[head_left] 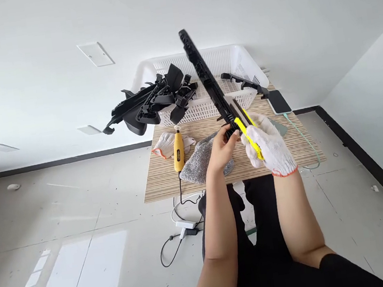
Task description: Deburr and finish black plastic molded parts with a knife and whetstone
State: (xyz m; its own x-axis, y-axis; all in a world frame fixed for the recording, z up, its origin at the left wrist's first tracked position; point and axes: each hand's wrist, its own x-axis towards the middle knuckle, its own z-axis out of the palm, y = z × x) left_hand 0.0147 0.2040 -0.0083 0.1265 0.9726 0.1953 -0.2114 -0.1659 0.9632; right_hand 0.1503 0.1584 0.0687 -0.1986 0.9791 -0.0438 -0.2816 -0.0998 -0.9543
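Observation:
A long black plastic part [208, 80] points up and to the left over the white basket [204, 111]. My bare left hand [221, 149] grips its lower end, thumb and fingers closed on it. My right hand [269, 144], in a white knitted glove with a red-orange cuff, is wrapped round a yellow-edged cutter [249, 136]. The cutter lies close against the right side of the black part; whether its blade touches the part cannot be made out. Under my left hand, a grey cloth [199, 163] rests on the striped table [163, 183].
Several black parts [157, 101] pile over the basket's left side, and another [245, 81] lies at its right. A yellow rotary tool [178, 152] rests on a white glove [165, 143]. A phone [279, 101] with a green cable [302, 135] sits at the right. A power adapter [186, 224] hangs below.

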